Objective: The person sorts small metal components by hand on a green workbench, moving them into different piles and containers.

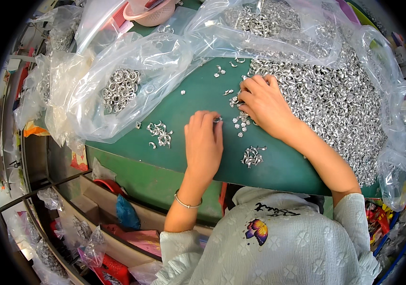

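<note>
My left hand (203, 140) is over the green tabletop (174, 111) with fingers curled. A small shiny silver metal piece (217, 119) shows between its thumb and forefinger. At the left edge of a wide heap of small curved silver metal pieces (331, 102), my right hand (265, 105) reaches down with bent fingers. Its fingertips are among the pieces, and whatever they pinch is hidden. Small flower-shaped silver pieces (241, 124) lie beside it. Two little piles of curved pieces rest near the front, one left of my left hand (161, 135) and one right of it (252, 156).
A clear plastic bag (165, 71) with silver rings (120, 90) lies at the left. More plastic sheeting (279, 47) covers the back of the heap. A pink basket (151, 14) stands at the back. Below the table's left front edge are compartments (117, 218) with bagged parts.
</note>
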A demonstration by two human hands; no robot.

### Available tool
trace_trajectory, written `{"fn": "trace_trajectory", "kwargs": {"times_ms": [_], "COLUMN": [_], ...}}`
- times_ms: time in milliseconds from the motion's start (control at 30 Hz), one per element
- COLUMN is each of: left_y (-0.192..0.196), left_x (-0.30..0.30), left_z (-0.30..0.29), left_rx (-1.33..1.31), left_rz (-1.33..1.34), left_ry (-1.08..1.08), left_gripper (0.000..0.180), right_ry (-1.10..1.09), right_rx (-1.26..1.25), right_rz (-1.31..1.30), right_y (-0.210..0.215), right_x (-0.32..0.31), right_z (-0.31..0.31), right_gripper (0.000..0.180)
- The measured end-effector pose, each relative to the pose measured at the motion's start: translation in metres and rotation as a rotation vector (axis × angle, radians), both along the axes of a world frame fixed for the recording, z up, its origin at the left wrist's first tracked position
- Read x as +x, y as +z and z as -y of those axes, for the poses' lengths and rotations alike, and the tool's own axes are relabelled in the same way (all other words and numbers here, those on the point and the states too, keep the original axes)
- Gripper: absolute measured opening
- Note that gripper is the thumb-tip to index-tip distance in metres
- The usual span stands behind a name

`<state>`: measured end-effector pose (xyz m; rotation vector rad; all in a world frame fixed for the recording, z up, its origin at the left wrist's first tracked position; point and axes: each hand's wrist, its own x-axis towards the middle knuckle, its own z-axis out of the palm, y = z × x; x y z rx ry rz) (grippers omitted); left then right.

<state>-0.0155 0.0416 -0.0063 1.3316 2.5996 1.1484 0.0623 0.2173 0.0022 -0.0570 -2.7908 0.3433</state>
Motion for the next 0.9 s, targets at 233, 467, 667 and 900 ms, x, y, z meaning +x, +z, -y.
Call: {"fn": "trace_trajectory", "kwargs": {"times_ms": [233, 467, 667, 900], "left_y": [0.001, -0.007, 0.006, 0.0], "left_x": [0.0, 0.001, 0.02, 0.034], "left_z": [0.029, 0.034, 0.051, 0.06], "left_rx": [0.022, 0.058, -0.038, -0.03], "left_rz": [-0.001, 0.065, 0.103, 0.117], "left_ry": [0.122, 0.123, 0.227, 0.178], "left_gripper": [0.017, 0.018, 0.018, 0.019], "right_ry": [0.048, 0.157, 0.225, 0.152], "right_rx": [-0.164, -0.011, 0.075, -0.369], "right_rz": [0.044, 0.037, 0.157, 0.026], "right_y": [0.026, 0.001, 0.002, 0.004], "right_x": [0.03, 0.035, -0.029, -0.042], "right_z": [0.003, 0.037, 0.071, 0.034], "right_gripper": [0.009, 0.005, 0.011, 0.01]}}
